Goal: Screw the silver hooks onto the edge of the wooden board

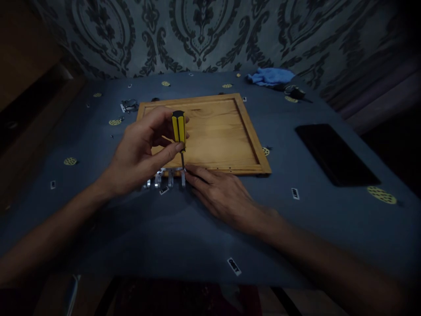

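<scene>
Left hand (140, 149) gripped screwdriver (179, 129) at hook rail (170, 178) | right hand (225, 195) alongside, hold unclear | rail lay 6 o'clock of wooden frame (251, 131) (fastening looked unfinished)

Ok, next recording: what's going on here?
A person's left hand has its grip on a yellow-and-black screwdriver, roughly upright, its tip down by a row of silver hooks along the near edge of a framed wooden panel. The right hand lies at that edge, fingertips close beside the tip. Any screw is too small to make out.
</scene>
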Demonstrator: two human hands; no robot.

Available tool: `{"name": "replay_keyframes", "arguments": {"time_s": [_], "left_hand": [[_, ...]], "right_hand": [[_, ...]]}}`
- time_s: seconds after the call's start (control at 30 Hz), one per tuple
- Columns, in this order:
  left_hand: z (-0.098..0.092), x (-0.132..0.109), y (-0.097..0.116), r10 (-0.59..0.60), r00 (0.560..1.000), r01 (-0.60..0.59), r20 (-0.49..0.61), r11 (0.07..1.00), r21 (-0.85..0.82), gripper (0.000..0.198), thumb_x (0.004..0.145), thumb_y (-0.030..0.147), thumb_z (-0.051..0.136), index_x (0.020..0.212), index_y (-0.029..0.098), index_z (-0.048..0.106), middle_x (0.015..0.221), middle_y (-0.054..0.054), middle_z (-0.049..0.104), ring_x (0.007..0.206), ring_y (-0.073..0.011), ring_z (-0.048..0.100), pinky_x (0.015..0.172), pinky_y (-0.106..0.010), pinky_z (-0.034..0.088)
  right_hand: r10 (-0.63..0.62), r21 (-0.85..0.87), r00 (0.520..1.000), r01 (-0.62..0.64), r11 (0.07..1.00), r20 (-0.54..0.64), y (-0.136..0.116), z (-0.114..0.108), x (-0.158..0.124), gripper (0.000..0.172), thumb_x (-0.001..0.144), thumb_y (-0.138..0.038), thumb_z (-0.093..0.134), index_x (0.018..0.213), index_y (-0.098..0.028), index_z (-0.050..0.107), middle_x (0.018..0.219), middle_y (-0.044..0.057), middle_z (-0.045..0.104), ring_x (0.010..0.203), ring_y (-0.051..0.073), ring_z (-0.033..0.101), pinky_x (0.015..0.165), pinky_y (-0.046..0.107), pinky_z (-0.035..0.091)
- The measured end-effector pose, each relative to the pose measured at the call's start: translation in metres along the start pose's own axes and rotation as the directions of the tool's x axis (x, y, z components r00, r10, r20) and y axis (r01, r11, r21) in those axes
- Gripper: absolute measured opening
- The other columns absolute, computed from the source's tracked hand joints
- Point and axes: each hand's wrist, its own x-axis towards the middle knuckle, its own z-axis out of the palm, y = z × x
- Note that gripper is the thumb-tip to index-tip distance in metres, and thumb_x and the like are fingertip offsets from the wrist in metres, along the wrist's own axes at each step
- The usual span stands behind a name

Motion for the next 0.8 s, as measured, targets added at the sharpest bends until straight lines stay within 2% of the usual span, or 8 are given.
{"name": "replay_keyframes", "arguments": {"time_s": [0.17,0.3,0.43,0.53,0.6,0.7,0.8], "left_hand": [[-0.002,0.000,-0.002,0.013,0.999,-0.014,0.040,1.000,0.006,0.031,0.090,0.029,0.078,0.118,0.022,0.067,0.107,-0.005,0.073,0.101,-0.0235,0.075,0.088,-0.038,0.066],[-0.002,0.002,0.001,0.059,0.998,-0.059,0.007,0.998,-0.029,0.031,0.089,0.032,0.079,0.116,0.024,0.066,0.107,-0.004,0.073,0.100,-0.0227,0.075,0.087,-0.037,0.066],[-0.005,0.004,0.003,0.076,0.996,-0.077,-0.049,0.997,-0.012,0.027,0.089,0.032,0.080,0.111,0.022,0.067,0.104,-0.003,0.071,0.093,-0.0184,0.072,0.081,-0.032,0.065],[-0.006,0.005,0.002,0.110,0.994,-0.110,-0.002,0.994,-0.014,0.022,0.095,0.031,0.073,0.112,0.020,0.067,0.095,-0.003,0.068,0.085,-0.0153,0.069,0.076,-0.030,0.064],[-0.005,0.004,0.001,0.086,0.996,-0.086,0.009,0.996,-0.028,0.021,0.095,0.032,0.073,0.111,0.020,0.067,0.093,-0.003,0.068,0.087,-0.0170,0.071,0.078,-0.032,0.065],[0.000,0.002,0.003,0.009,1.000,-0.011,-0.030,0.998,-0.064,0.022,0.092,0.036,0.077,0.105,0.021,0.067,0.095,-0.003,0.072,0.092,-0.0208,0.075,0.085,-0.037,0.067],[0.004,0.000,0.005,-0.001,0.999,-0.004,-0.052,0.995,-0.098,0.021,0.091,0.035,0.078,0.101,0.021,0.065,0.096,-0.002,0.074,0.094,-0.0207,0.076,0.088,-0.037,0.067]], "right_hand": [[-0.004,-0.006,1.000,0.004,1.000,-0.020,0.000,0.000,0.001,0.045,0.097,-0.009,0.054,0.142,-0.010,0.059,0.138,0.016,0.069,0.106,0.027,0.075,0.080,0.038,0.065],[-0.003,0.003,1.000,0.003,1.000,-0.018,0.000,0.000,0.000,0.046,0.097,-0.008,0.054,0.142,-0.009,0.059,0.139,0.017,0.068,0.108,0.029,0.075,0.081,0.041,0.066],[0.013,0.015,1.000,-0.013,1.000,0.015,0.000,0.000,-0.001,0.047,0.097,-0.007,0.054,0.143,-0.010,0.058,0.143,0.018,0.065,0.109,0.030,0.075,0.080,0.044,0.067],[0.022,0.025,0.999,-0.023,0.999,0.030,0.000,-0.001,-0.001,0.045,0.098,-0.008,0.053,0.143,-0.010,0.059,0.145,0.018,0.064,0.108,0.030,0.075,0.081,0.046,0.067],[0.017,0.015,0.999,-0.018,1.000,0.028,0.000,-0.002,-0.001,0.044,0.098,-0.009,0.054,0.141,-0.010,0.060,0.145,0.018,0.064,0.107,0.030,0.075,0.081,0.045,0.067],[0.001,0.004,1.000,-0.001,1.000,-0.003,0.000,-0.001,-0.001,0.044,0.098,-0.009,0.053,0.141,-0.009,0.060,0.142,0.018,0.066,0.106,0.029,0.075,0.081,0.043,0.067],[-0.013,0.008,0.999,0.013,1.000,-0.029,0.000,0.000,-0.002,0.043,0.098,-0.009,0.053,0.141,-0.008,0.059,0.141,0.018,0.067,0.109,0.029,0.074,0.082,0.043,0.066]]}}
